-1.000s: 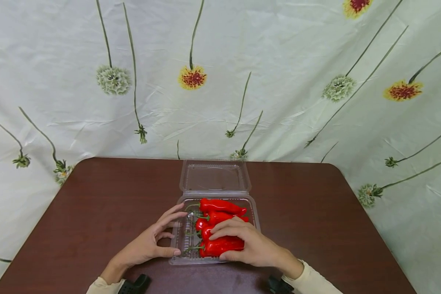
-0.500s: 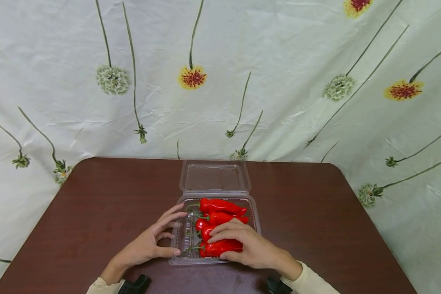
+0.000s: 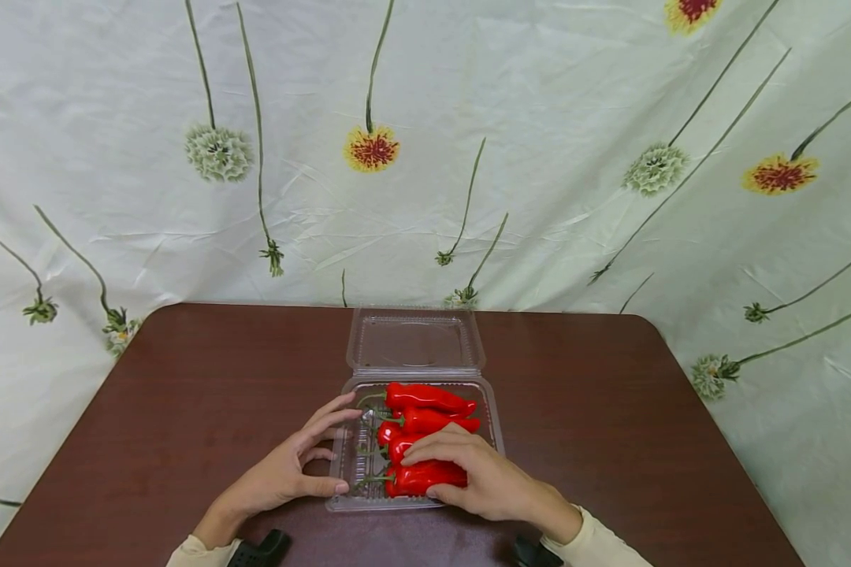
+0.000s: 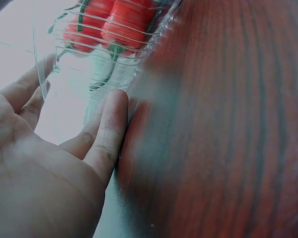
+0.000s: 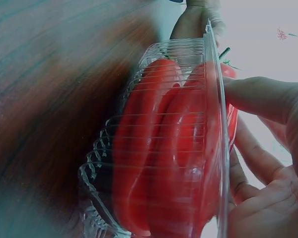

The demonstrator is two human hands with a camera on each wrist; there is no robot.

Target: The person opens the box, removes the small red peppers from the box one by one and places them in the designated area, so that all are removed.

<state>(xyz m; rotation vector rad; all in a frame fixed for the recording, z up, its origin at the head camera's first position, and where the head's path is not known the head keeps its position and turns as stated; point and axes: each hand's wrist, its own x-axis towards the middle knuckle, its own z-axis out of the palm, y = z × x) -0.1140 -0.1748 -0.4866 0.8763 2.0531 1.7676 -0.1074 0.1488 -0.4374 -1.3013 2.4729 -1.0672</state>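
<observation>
A clear plastic clamshell container (image 3: pixel 495 409) holds several long red peppers (image 3: pixel 429 395) with green stems, lying side by side with stems to the left. My left hand (image 3: pixel 287 470) rests at the container's left side, thumb near the front corner and fingers spread along the rim. In the left wrist view its thumb (image 4: pixel 112 119) lies straight by the clear wall. My right hand (image 3: pixel 492 476) reaches over the right part of the container and grips the nearest red pepper (image 3: pixel 418 479), thumb in front and fingers behind. The hand hides that pepper's tip.
The container's clear lid (image 3: pixel 414 342) lies folded back toward the far edge of the dark brown table (image 3: pixel 255 354). A white cloth with printed flowers (image 3: pixel 539 118) hangs behind the table. Dark wrist straps sit at both cuffs.
My right hand has shifted very slightly left and toward me over the nearest pepper. The left hand and the container stay where they were.
</observation>
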